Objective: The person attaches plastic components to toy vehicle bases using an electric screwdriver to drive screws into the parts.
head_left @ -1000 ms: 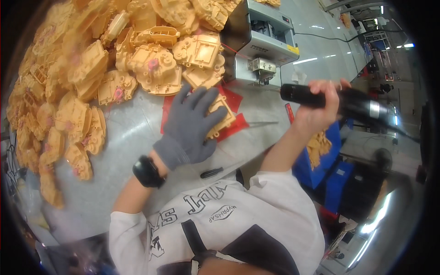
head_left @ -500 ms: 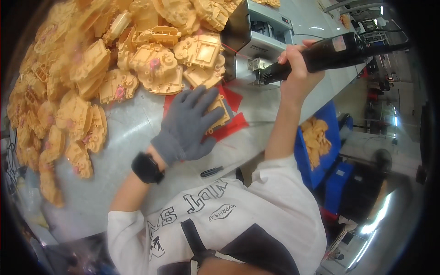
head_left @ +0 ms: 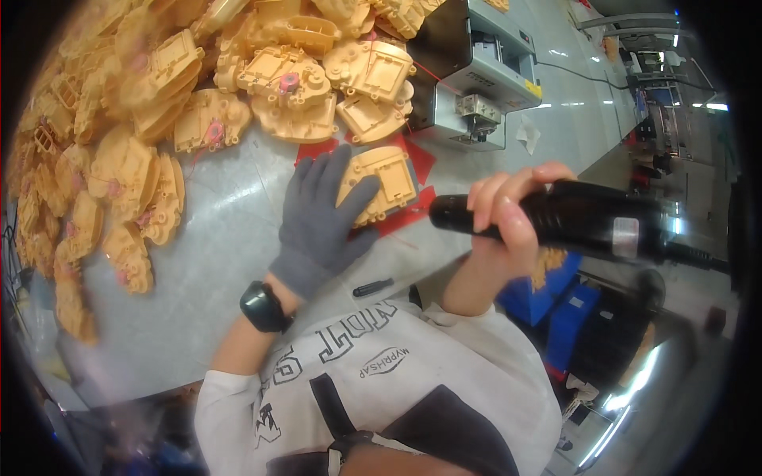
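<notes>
From where I'm stood, taking the grey screw feeder [head_left: 502, 86] as ref.: the yellow plastic housing [head_left: 389, 184] lies to its left & nearer the worker, on red sheeting [head_left: 419, 159]. L hand [head_left: 321, 218], gloved, is spread fairly wide, fingers over the housing's left edge. R hand [head_left: 514, 218], bare, is wrapped round a black electric screwdriver [head_left: 583, 213], nearer the worker than the feeder, nose end toward the housing but apart from it; can't tell if there's a screw on the bit. Heap of similar housings [head_left: 290, 75] left of the feeder. Step in hand, I'd judge: part being steadied w/ driver at the ready. Next move prob. calls for keeping the part flat & lining the bit up square.
</notes>
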A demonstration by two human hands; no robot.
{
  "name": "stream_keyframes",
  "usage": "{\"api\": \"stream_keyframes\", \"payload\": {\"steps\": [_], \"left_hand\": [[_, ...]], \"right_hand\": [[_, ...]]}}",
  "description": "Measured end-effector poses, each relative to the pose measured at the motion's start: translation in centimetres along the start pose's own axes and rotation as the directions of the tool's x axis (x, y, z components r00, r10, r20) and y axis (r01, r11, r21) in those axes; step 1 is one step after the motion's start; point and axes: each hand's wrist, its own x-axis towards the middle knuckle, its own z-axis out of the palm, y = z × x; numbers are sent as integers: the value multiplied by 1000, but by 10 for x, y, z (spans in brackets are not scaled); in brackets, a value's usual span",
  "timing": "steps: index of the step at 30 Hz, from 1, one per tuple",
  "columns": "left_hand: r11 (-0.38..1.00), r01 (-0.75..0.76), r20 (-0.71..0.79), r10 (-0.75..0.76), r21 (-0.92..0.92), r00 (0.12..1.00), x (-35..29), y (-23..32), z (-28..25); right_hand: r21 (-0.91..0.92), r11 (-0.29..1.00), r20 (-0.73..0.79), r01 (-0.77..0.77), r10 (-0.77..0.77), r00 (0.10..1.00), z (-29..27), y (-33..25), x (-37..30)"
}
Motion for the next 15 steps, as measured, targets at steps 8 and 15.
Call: {"api": "stream_keyframes", "payload": {"steps": [8,15], "left_hand": [[1000,-3,-65,2,-7,998,-4,2,2],[999,11,-102,-15,-46,995,-8,1,6]], "right_hand": [[-71,997,27,-26,28,999,11,7,-2],[-175,983,52,-51,61,997,13,17,-5]]}}
